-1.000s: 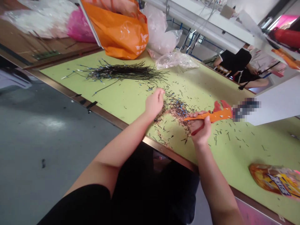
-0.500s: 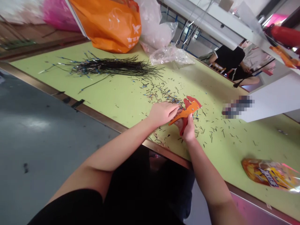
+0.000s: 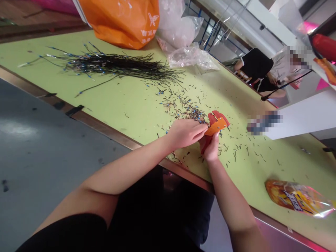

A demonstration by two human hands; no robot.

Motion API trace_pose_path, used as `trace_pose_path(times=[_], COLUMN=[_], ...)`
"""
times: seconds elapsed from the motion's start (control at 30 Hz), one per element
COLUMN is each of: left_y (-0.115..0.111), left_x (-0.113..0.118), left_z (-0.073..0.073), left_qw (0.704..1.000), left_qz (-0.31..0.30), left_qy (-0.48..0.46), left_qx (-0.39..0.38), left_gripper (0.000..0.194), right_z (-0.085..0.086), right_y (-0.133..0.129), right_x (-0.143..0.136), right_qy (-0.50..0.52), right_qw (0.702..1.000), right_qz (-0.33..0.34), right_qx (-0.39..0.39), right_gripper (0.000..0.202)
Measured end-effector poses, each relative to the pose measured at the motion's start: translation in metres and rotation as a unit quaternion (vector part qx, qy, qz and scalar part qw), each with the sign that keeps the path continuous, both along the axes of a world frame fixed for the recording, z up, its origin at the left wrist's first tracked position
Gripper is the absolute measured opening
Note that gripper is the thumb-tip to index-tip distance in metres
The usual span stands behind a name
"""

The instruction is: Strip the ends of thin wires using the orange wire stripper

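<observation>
An orange and red wire stripper (image 3: 218,126) is gripped in my right hand (image 3: 210,147), its jaws pointing up and away to the right. My left hand (image 3: 187,133) is closed in a pinch right beside the stripper, its fingertips overlapping the tool's near side. Whatever sits between those fingertips is hidden. Just beyond my hands lies a heap of short black and blue wire offcuts (image 3: 195,113), with more bits scattered around. Farther left on the table rests a bundle of long black wires (image 3: 123,66) with blue pieces at their left ends.
The green tabletop (image 3: 105,108) has a metal-coloured edge on my side. An orange bag (image 3: 123,24) and clear plastic bags (image 3: 181,31) stand at the back. A snack packet (image 3: 296,197) lies at right, below a white panel (image 3: 304,112). A person (image 3: 257,64) sits beyond the table.
My left hand has moved right, closer against the wire stripper, covering more of its orange handle. The handles look closer together. The whole view has shifted slightly.
</observation>
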State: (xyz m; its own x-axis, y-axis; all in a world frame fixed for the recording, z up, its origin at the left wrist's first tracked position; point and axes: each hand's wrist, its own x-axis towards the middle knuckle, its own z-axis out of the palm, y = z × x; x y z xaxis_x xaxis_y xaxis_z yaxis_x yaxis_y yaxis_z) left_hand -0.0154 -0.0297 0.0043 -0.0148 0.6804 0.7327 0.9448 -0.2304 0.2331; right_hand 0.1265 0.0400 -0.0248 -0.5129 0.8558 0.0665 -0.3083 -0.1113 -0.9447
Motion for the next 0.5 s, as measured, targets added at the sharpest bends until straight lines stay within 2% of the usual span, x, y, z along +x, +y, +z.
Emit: trace_pose_path(times=[0.17, 0.5], left_y=[-0.0028, -0.0026], left_x=[0.0018, 0.0032], left_z=[0.0031, 0.0016], left_qw=[0.999, 0.999], left_qz=[-0.026, -0.032], left_qy=[-0.009, -0.015], left_qx=[-0.028, -0.016], left_gripper=[0.033, 0.035], right_z=[-0.0005, 0.0011], right_y=[-0.0008, -0.0014], right_x=[0.0016, 0.0044], right_qy=[-0.009, -0.037], right_qw=[0.999, 0.992], right_qz=[-0.045, -0.088], right_qx=[0.025, 0.084], right_gripper=[0.064, 0.059])
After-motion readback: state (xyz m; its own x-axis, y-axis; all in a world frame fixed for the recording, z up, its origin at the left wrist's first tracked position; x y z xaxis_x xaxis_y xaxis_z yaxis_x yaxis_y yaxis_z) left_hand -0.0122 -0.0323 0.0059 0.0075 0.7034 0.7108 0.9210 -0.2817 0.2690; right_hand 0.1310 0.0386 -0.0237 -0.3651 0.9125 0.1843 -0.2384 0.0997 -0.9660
